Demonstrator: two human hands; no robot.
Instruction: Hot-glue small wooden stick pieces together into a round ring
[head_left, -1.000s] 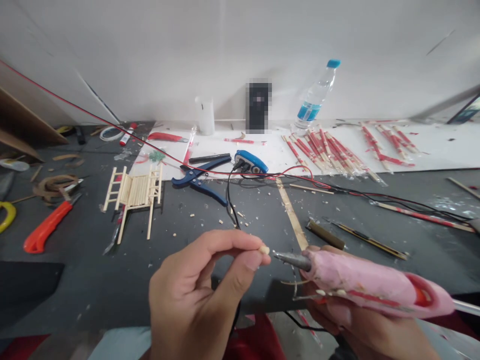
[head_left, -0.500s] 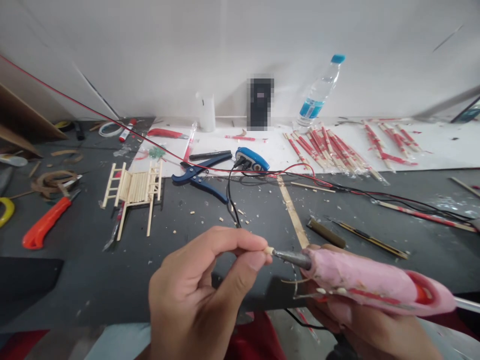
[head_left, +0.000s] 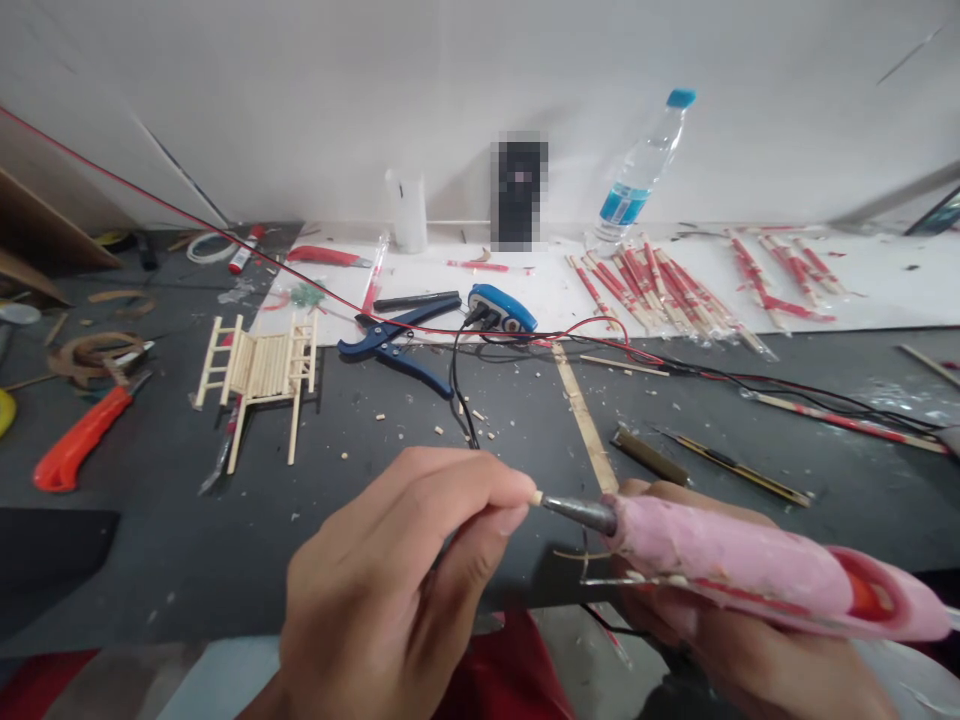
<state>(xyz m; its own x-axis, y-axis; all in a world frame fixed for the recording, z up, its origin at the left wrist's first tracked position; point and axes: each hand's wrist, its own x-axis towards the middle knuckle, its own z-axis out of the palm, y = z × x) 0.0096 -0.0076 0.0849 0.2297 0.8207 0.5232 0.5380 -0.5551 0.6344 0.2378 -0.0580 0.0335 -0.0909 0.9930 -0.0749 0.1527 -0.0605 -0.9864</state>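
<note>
Between thumb and forefinger, my left hand point(head_left: 405, 570) pinches a small piece of wooden stick point(head_left: 537, 498), of which only the end shows. My right hand point(head_left: 720, 640) is wrapped round a pink hot glue gun point(head_left: 735, 555) from below, and its fingers are partly hidden. The gun's metal nozzle point(head_left: 581, 512) points left, at or almost touching the end of the wooden piece. A miniature chair made of thin sticks point(head_left: 266, 370) stands on the grey table to the left, beyond my left hand.
Blue pipe cutters point(head_left: 397, 350) lie in the middle by a blue device point(head_left: 502, 308) with cables. An orange-handled knife point(head_left: 82, 440) lies left, a slim utility knife point(head_left: 739, 465) right. Wrapped sticks point(head_left: 667, 285) and a water bottle point(head_left: 637, 180) are at the back.
The glue gun has shifted slightly right and turned a little. My left hand has moved slightly left, its fingers closing further over the wooden piece. The camera view has shifted a little.
</note>
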